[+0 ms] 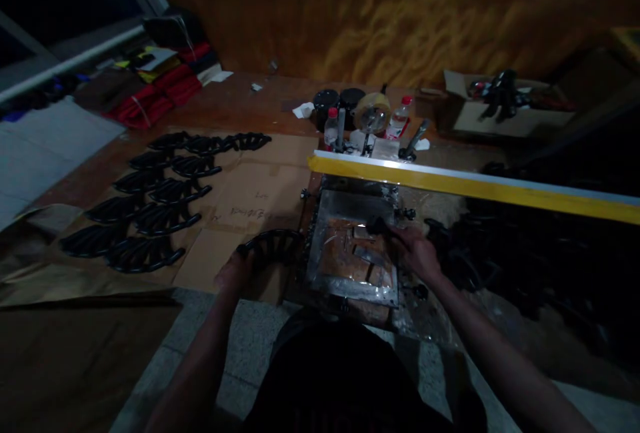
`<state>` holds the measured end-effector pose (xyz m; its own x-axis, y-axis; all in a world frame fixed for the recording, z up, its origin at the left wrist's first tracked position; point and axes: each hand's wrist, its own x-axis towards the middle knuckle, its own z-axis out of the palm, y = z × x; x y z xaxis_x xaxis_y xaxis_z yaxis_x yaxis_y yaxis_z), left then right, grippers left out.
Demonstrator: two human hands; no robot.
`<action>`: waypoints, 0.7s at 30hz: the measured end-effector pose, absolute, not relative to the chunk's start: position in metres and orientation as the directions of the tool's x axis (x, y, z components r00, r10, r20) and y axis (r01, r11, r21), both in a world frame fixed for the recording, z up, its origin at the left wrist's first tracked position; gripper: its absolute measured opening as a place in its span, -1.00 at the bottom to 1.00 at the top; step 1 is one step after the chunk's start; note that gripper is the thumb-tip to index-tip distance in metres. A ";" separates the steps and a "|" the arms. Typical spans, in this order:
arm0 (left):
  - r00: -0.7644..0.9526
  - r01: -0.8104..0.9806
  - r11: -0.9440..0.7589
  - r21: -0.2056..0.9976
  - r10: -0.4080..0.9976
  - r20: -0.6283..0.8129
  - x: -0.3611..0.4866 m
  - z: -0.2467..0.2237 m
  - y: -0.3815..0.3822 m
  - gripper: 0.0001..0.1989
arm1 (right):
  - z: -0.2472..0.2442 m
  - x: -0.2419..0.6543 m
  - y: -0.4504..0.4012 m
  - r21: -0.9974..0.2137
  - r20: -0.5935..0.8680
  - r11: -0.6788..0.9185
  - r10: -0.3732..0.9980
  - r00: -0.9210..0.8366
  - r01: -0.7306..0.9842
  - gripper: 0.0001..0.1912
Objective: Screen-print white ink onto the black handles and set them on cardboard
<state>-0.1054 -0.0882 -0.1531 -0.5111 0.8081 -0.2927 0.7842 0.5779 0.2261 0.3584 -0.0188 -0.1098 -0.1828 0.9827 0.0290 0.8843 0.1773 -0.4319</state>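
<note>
My left hand (235, 269) is closed on one end of a black curved, ribbed piece (277, 241), held above the cardboard (245, 196) beside the metal frame. My right hand (419, 251) is closed around a dark tool (381, 225), its kind too dim to make out. It reaches over a flat metal-framed screen (325, 279), whose brown middle has several small rectangular patches. More black curved, ribbed pieces (145, 253) lie in overlapping rows on the cardboard's left side.
A yellow and white bar (470, 183) crosses above the frame's far side. Behind it stand bottles with red caps (399, 119), dark tubs (327, 101) and a tape roll (373, 113). An open carton (495, 118) sits back right. Dark pieces (530, 253) are heaped on the right.
</note>
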 end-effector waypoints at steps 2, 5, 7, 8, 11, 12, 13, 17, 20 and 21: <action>-0.510 0.778 0.551 0.302 0.835 -0.207 -0.085 -0.133 -0.078 -0.48 | -0.100 0.331 -0.032 -0.324 0.018 0.403 0.907 -0.420 0.856 -0.57; -0.359 0.745 0.310 0.591 0.932 -0.035 -0.040 -0.088 -0.052 -0.53 | -0.093 0.304 -0.038 -0.186 -0.052 0.521 0.841 -0.538 0.833 -0.53; -0.282 0.695 0.147 0.704 0.956 0.079 -0.013 -0.058 -0.033 -0.53 | -0.093 0.297 -0.037 -0.121 -0.069 0.529 0.839 -0.539 0.840 -0.50; -0.256 0.682 0.089 0.726 0.959 0.123 -0.004 -0.047 -0.025 -0.53 | -0.095 0.296 -0.036 -0.093 -0.064 0.529 0.842 -0.535 0.843 -0.50; -0.247 0.687 0.053 0.725 0.955 0.164 0.001 -0.043 -0.017 -0.56 | -0.100 0.301 -0.037 -0.038 -0.049 0.522 0.851 -0.524 0.852 -0.49; -0.264 0.706 0.084 0.703 0.953 0.151 -0.004 -0.052 -0.021 -0.58 | -0.101 0.303 -0.038 -0.033 -0.050 0.515 0.855 -0.516 0.856 -0.48; -0.282 0.732 0.127 0.669 0.951 0.129 -0.011 -0.064 -0.029 -0.60 | -0.103 0.305 -0.040 -0.036 -0.052 0.505 0.861 -0.506 0.862 -0.48; -0.312 0.853 0.274 0.444 0.950 0.012 -0.044 -0.130 -0.080 -0.63 | -0.101 0.302 -0.045 -0.081 0.013 0.492 0.870 -0.493 0.867 -0.54; -0.320 0.891 0.309 0.332 0.947 -0.021 -0.050 -0.166 -0.110 -0.52 | -0.093 0.273 -0.047 -0.190 0.111 0.563 0.826 -0.553 0.804 -0.65; -0.311 0.901 0.302 0.312 0.950 -0.020 -0.047 -0.173 -0.114 -0.49 | -0.090 0.256 -0.046 -0.234 0.108 0.600 0.798 -0.593 0.765 -0.68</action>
<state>-0.0474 -0.1141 -0.1725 -0.3114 0.9501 -0.0203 0.9009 0.3019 0.3119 0.2561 -0.0465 -0.0897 -0.5925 0.7983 0.1082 0.7653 0.5997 -0.2338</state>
